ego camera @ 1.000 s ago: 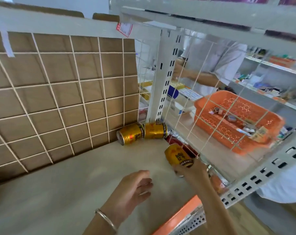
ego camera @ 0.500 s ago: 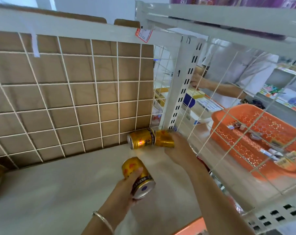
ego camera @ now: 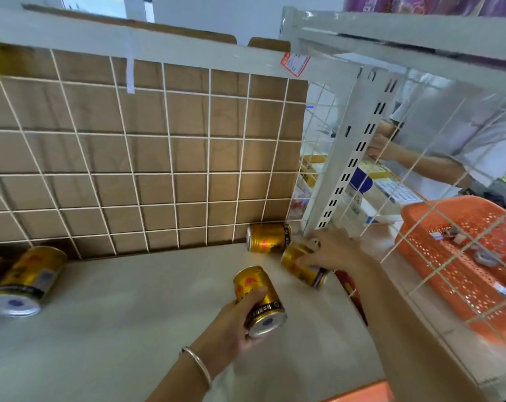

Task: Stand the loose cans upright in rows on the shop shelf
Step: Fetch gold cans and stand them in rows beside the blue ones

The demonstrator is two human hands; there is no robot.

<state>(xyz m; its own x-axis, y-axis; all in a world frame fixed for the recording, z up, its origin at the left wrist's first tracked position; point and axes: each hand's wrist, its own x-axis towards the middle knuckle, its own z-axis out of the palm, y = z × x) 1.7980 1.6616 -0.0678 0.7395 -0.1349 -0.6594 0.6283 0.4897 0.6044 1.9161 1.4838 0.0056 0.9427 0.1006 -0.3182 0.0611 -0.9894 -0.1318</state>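
Note:
My left hand grips a gold can tilted over the middle of the pale shelf board, silver end toward me. My right hand closes on a second gold can at the back right corner, lifted off the wall and angled. A third gold can lies on its side against the wire grid back. At the far left another gold can lies on its side, with a further one cut off by the frame edge.
A white slotted upright and a wire side panel close the shelf's right end. Beyond the panel sit an orange plastic basket of small goods and another person's arm. An orange strip edges the shelf front.
My left hand took the can from my right hand. My right hand reached to the back corner and pulled one of the two lying cans away from the wall. The view shifted left.

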